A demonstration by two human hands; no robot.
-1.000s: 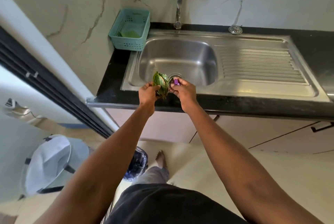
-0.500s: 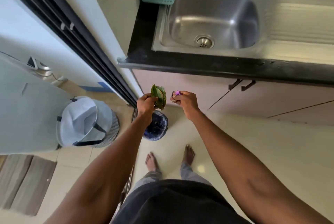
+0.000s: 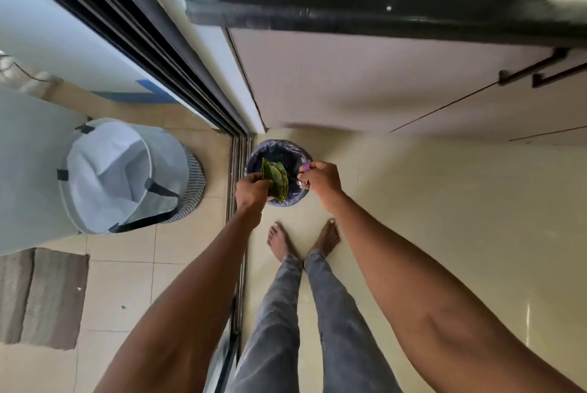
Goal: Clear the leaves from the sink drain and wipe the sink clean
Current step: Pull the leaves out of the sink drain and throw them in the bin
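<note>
My left hand (image 3: pixel 252 191) grips a bunch of green leaves (image 3: pixel 275 178) directly over a small bin lined with a dark plastic bag (image 3: pixel 279 151) on the floor. My right hand (image 3: pixel 320 180) is beside it, over the bin's right rim, pinching a small purple thing (image 3: pixel 306 166) between thumb and fingers. The sink is out of view; only the black countertop edge (image 3: pixel 381 16) shows at the top.
Beige cabinet doors (image 3: pixel 365 81) with dark handles stand below the counter. A sliding-door track (image 3: pixel 236 170) runs left of the bin. A white laundry basket (image 3: pixel 127 173) and a brown mat (image 3: pixel 41 297) lie to the left. My bare feet (image 3: pixel 301 240) stand just behind the bin.
I have turned from the sink and looked down. Both hands carried the leaves and the purple thing down from the sink edge to over the floor bin.
</note>
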